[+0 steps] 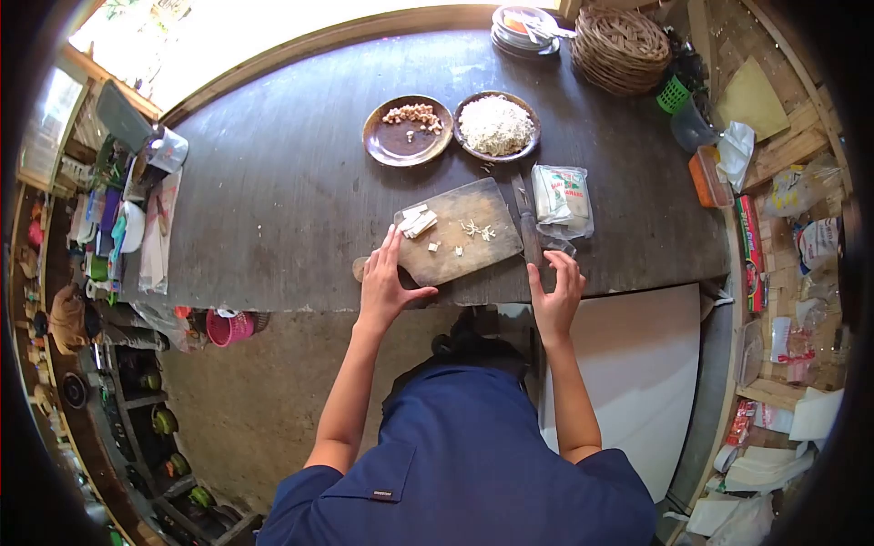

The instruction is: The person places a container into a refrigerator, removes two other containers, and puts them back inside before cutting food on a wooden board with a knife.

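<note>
My left hand (386, 284) rests over the handle end of the wooden cutting board (473, 248), fingers apart and holding nothing. Pale white sticks (417, 221) lie near its fingertips, with small cut pieces (477, 230) further right on the board. My right hand (556, 293) is beside the handle of a knife (528, 223), thumb and fingers apart. The knife lies along the board's right edge, blade pointing away. Just right of it is a plastic packet (561, 200) of something white.
Behind the board stand a brown plate (408, 155) with small brown pieces and a plate heaped with white shreds (496, 126). Stacked plates (525, 41) and wicker baskets (619, 47) stand at the back. An orange container (709, 178) is at the right edge.
</note>
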`<state>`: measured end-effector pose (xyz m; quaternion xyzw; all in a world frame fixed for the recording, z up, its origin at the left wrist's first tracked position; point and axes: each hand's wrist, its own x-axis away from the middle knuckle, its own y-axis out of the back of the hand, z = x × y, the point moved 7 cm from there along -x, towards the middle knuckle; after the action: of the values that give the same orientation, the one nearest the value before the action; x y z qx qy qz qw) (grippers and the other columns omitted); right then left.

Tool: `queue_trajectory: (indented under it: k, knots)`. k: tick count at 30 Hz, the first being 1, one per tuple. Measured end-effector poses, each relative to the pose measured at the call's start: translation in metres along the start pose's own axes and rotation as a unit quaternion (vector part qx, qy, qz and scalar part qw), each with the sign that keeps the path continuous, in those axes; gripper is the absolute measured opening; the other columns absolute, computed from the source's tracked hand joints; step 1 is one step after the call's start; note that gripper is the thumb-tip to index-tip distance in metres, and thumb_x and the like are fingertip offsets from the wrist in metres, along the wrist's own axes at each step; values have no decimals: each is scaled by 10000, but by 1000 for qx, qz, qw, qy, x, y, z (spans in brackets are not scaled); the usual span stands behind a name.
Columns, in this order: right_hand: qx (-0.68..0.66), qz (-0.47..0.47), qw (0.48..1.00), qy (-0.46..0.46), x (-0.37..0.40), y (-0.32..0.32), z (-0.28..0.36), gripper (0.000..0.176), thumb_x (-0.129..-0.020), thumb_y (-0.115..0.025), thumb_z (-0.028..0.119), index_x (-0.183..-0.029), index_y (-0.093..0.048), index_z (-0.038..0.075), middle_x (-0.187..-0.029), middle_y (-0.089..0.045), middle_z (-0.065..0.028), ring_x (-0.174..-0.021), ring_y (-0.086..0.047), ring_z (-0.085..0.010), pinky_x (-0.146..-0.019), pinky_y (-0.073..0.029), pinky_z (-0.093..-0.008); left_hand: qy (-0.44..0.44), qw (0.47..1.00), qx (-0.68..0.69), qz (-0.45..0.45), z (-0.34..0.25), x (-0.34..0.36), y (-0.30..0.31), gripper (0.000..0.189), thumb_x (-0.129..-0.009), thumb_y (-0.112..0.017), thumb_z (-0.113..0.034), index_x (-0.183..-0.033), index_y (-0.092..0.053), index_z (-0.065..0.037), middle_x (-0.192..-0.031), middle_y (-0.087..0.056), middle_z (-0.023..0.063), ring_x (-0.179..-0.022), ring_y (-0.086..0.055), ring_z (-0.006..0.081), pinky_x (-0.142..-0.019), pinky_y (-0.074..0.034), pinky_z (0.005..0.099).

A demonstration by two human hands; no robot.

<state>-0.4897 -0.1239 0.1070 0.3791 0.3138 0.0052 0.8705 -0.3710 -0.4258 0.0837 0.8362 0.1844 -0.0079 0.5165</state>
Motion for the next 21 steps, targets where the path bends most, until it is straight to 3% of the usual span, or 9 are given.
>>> queue_trajectory:
  k: [6,10,14,15,17,18,20,21]
  knots:
    - [15,28,999,-26,-4,-11,3,418,-984,-768,355,-1284,-646,91,-1316,-659,-82,-1231,-627,-283,-986,-479,-432,-1,999,32,-30,3,5,-2,1319,-629,-986,-498,-1642,-310,8,-1636,-447,203,-1430,-487,373,-1238,-375,464]
    - [-8,27,999,-42,-8,-26,1,522,-930,-819,325,-1326,-613,54,-1309,-634,-137,-1252,-601,-361,-1046,-488,-489,-3,999,31,-36,-1,3,2,1268,-640,-1001,-424,-1627,-332,8,-1626,-464,192,-1416,-496,373,-1224,-395,457]
    - [-7,34,998,-56,-15,-42,-6,552,-918,-826,278,-1349,-578,37,-1275,-628,-172,-1230,-599,-384,-1045,-501,-475,-29,997,64,-30,13,-4,-1,1261,-627,-1012,-397,-1626,-346,-10,-1591,-506,197,-1406,-504,384,-1216,-404,459]
    - [-7,37,998,-57,-18,-47,-7,562,-916,-825,268,-1359,-566,37,-1271,-625,-185,-1223,-599,-390,-1045,-505,-470,-44,996,63,-35,10,-7,3,1240,-607,-1000,-489,-1594,-416,-17,-1584,-512,197,-1403,-516,371,-1209,-403,478]
    - [-23,45,996,-77,-23,-54,-15,544,-921,-815,250,-1357,-558,49,-1233,-646,-191,-1191,-616,-384,-1019,-513,-471,-55,998,30,-21,10,-9,7,1043,-685,-971,-464,-1532,-524,-50,-1537,-559,180,-1375,-540,363,-1188,-416,483]
    - [-14,59,994,-89,-26,-56,-16,531,-925,-806,236,-1355,-554,54,-1204,-660,-187,-1170,-626,-381,-1003,-518,-475,-58,998,26,-18,9,-12,9,1043,-685,-971,-464,-1532,-524,-50,-1537,-559,180,-1375,-540,363,-1188,-416,483]
    - [-7,72,993,-98,-30,-59,-14,502,-931,-782,196,-1352,-542,62,-1123,-692,-174,-1105,-652,-375,-960,-529,-484,-46,996,30,-64,11,-21,17,736,-825,-892,-402,-1430,-626,-78,-1462,-620,138,-1335,-574,331,-1140,-445,468]
    - [-20,75,989,-122,-31,-60,-17,517,-925,-777,180,-1366,-532,65,-1122,-692,-175,-1086,-658,-375,-951,-531,-486,-42,997,22,-61,10,-24,18,736,-825,-892,-402,-1430,-626,-78,-1462,-620,138,-1335,-574,331,-1140,-445,468]
